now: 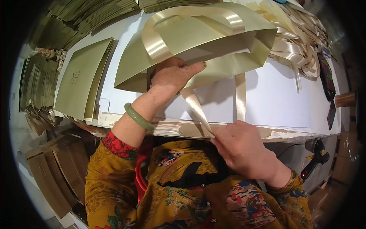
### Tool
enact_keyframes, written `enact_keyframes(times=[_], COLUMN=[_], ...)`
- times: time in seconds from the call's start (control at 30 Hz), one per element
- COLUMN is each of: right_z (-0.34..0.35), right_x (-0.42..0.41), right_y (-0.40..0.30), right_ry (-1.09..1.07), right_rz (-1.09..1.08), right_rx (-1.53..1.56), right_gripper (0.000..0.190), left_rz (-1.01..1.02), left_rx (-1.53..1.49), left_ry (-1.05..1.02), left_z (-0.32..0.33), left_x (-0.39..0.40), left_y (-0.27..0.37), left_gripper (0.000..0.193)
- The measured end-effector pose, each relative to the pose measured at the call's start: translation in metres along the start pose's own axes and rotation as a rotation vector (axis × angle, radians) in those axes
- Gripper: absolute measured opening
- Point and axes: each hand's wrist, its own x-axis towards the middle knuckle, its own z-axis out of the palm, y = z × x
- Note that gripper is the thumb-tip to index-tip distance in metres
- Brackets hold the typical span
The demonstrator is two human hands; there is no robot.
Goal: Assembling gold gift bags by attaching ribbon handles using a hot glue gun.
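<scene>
A green paper gift bag (137,57) lies tilted on the white table, its mouth facing me. A wide cream satin ribbon handle (157,48) arches over its far panel. My left hand (174,71) grips the near panel at the bag's mouth, thumb on the inside; its other fingers are partly hidden. A second satin ribbon (196,106) hangs from the near panel in two lengths, and my right hand (240,146) holds both close to the table's front edge, pulled towards me.
Folded green bags (83,80) lie to the left, near stacked bags (40,80). Loose cream ribbons (291,51) lie at the back right. A glue gun (314,160) with a red light hangs below the table at the right. Cardboard boxes (57,169) stand low at the left.
</scene>
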Motion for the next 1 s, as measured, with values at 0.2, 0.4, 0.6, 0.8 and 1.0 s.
enact_keyframes(times=[0.2,0.4,0.6,0.8,1.0], right_z=[-0.029,-0.066,-0.109,-0.169,-0.188], right_x=[-0.022,-0.038,-0.072,-0.124,-0.189], right_y=[-0.026,-0.033,-0.028,-0.017,0.005], right_ry=[-0.099,-0.230,-0.316,-0.292,0.055], right_rz=[-0.125,-0.187,-0.264,0.122,0.756], right_rx=[0.148,0.391,0.461,0.455,0.424], right_gripper=[0.030,0.019,0.014,0.015,0.018], left_rz=[-0.037,0.330,0.200,0.126,0.223], left_rx=[0.010,0.519,0.542,0.421,0.555], left_ry=[-0.071,0.243,0.287,0.303,0.338], left_z=[-0.022,-0.005,0.017,0.009,0.011], left_x=[0.002,-0.004,0.012,0.024,0.018], left_y=[0.016,0.006,-0.022,-0.026,-0.025], left_gripper=[0.055,0.052,0.058,0.064,0.057])
